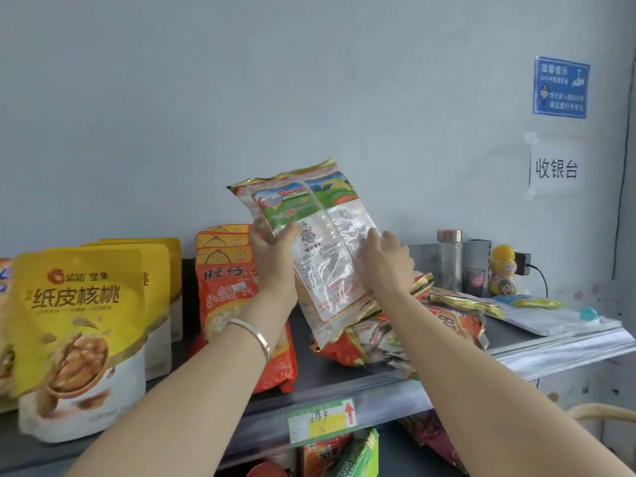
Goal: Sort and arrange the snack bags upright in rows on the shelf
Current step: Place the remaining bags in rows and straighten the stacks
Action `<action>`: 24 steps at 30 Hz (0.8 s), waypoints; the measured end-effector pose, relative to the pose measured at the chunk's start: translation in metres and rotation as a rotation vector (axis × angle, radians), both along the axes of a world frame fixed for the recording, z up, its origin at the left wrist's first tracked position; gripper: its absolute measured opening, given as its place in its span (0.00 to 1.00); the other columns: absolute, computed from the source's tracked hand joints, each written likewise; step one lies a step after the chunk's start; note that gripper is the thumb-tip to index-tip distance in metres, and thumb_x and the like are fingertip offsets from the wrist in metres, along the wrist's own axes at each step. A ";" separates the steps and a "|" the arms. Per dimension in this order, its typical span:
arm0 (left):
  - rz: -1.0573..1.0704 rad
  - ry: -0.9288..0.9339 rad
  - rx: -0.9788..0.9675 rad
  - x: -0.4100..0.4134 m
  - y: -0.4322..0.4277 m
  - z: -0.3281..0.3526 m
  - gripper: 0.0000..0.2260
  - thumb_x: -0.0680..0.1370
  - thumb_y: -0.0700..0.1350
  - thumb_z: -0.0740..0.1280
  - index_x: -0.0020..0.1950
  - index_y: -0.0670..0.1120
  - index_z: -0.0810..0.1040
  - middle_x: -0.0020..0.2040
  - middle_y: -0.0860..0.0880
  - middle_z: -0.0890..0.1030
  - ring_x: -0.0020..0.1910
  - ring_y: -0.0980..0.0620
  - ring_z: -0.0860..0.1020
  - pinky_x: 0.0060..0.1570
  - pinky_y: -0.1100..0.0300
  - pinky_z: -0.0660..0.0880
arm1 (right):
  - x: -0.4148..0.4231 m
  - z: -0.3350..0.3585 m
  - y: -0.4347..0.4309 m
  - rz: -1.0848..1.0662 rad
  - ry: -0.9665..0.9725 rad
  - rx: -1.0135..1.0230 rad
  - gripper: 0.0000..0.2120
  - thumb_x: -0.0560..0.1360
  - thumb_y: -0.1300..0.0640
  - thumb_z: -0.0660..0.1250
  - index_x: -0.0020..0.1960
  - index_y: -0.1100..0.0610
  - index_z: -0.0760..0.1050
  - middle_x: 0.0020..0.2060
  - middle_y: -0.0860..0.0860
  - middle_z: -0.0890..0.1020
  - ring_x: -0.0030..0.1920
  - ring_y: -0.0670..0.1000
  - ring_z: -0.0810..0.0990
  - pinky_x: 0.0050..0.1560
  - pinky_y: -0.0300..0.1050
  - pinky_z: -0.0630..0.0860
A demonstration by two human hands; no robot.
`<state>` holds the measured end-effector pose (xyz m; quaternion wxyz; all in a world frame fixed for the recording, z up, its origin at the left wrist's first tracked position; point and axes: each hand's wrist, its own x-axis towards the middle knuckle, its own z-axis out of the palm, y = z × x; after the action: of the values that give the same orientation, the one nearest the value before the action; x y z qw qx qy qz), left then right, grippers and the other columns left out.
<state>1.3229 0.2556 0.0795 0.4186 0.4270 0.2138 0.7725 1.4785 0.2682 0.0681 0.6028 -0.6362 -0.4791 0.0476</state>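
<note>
A clear-and-green snack bag (320, 249) is held up, tilted, above the dark shelf (330, 370). My left hand (273, 258) grips its left edge near the top. My right hand (387, 263) lies flat against the bag's right side with fingers straight. Under the bag, a loose pile of red-and-gold snack bags (444, 318) lies flat on the shelf. To the left, orange bags (227, 290) stand upright in a row. Further left stand yellow walnut bags (82, 325) in rows.
On the right end of the shelf stand a glass bottle (449, 259), a yellow toy-shaped bottle (503, 270) and a flat white packet (550, 318). A price label (321, 421) hangs on the shelf's front rail. More bags (344, 452) sit on the shelf below.
</note>
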 end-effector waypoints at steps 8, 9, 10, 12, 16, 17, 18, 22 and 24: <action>-0.043 0.285 0.089 -0.081 -0.048 -0.015 0.17 0.70 0.46 0.71 0.57 0.45 0.75 0.52 0.45 0.83 0.51 0.44 0.82 0.56 0.39 0.75 | -0.061 -0.027 -0.022 0.156 0.377 -0.010 0.36 0.76 0.31 0.46 0.61 0.60 0.74 0.47 0.52 0.73 0.52 0.59 0.76 0.49 0.50 0.67; -0.023 0.298 0.095 -0.093 -0.055 -0.017 0.16 0.71 0.47 0.70 0.57 0.46 0.75 0.53 0.45 0.82 0.52 0.44 0.81 0.57 0.39 0.74 | -0.074 -0.028 -0.028 0.165 0.375 0.007 0.37 0.75 0.30 0.47 0.60 0.60 0.75 0.46 0.50 0.74 0.51 0.59 0.76 0.48 0.50 0.67; -0.003 0.301 0.101 -0.105 -0.062 -0.017 0.15 0.72 0.48 0.70 0.57 0.46 0.75 0.54 0.45 0.82 0.54 0.45 0.80 0.58 0.40 0.74 | -0.087 -0.029 -0.034 0.180 0.332 0.024 0.36 0.74 0.29 0.46 0.51 0.58 0.77 0.42 0.50 0.76 0.47 0.57 0.76 0.46 0.50 0.67; 0.018 0.287 0.111 -0.133 -0.076 -0.019 0.15 0.75 0.47 0.69 0.59 0.44 0.73 0.56 0.44 0.81 0.55 0.45 0.80 0.59 0.40 0.73 | -0.113 -0.030 -0.051 0.214 0.239 0.069 0.32 0.72 0.27 0.47 0.36 0.53 0.73 0.32 0.49 0.75 0.36 0.53 0.73 0.39 0.50 0.66; 0.081 0.278 0.152 -0.182 -0.111 -0.031 0.15 0.76 0.49 0.67 0.59 0.45 0.73 0.55 0.46 0.81 0.54 0.48 0.80 0.58 0.44 0.75 | -0.167 -0.035 -0.084 0.152 0.160 0.142 0.27 0.72 0.28 0.48 0.30 0.49 0.63 0.27 0.46 0.70 0.32 0.51 0.68 0.36 0.50 0.63; 0.084 0.276 0.164 -0.193 -0.120 -0.036 0.15 0.75 0.50 0.67 0.59 0.46 0.73 0.54 0.48 0.81 0.54 0.48 0.80 0.57 0.45 0.75 | -0.180 -0.037 -0.091 0.137 0.154 0.161 0.27 0.73 0.28 0.48 0.29 0.48 0.62 0.27 0.46 0.69 0.32 0.51 0.67 0.35 0.49 0.63; 0.084 0.276 0.178 -0.204 -0.128 -0.039 0.15 0.75 0.51 0.67 0.59 0.47 0.73 0.54 0.48 0.81 0.54 0.49 0.80 0.56 0.47 0.76 | -0.193 -0.040 -0.098 0.136 0.149 0.181 0.26 0.73 0.29 0.48 0.29 0.47 0.62 0.27 0.46 0.69 0.31 0.51 0.67 0.34 0.48 0.62; 0.156 0.269 0.178 -0.259 -0.154 -0.049 0.17 0.76 0.53 0.63 0.62 0.46 0.71 0.55 0.49 0.82 0.53 0.50 0.81 0.53 0.51 0.78 | -0.248 -0.043 -0.119 0.206 0.187 0.205 0.25 0.72 0.28 0.48 0.29 0.47 0.62 0.26 0.44 0.71 0.31 0.49 0.69 0.35 0.47 0.64; 0.255 0.294 0.156 -0.293 -0.165 -0.052 0.17 0.77 0.57 0.60 0.60 0.48 0.72 0.54 0.51 0.82 0.53 0.52 0.81 0.54 0.52 0.77 | -0.282 -0.042 -0.128 0.248 0.184 0.226 0.26 0.73 0.29 0.49 0.28 0.48 0.62 0.23 0.44 0.68 0.28 0.46 0.67 0.31 0.46 0.60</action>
<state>1.0296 0.0905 0.0278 0.2475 0.5356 0.2646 0.7628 1.1969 0.1404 0.0265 0.7013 -0.4935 -0.4990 0.1253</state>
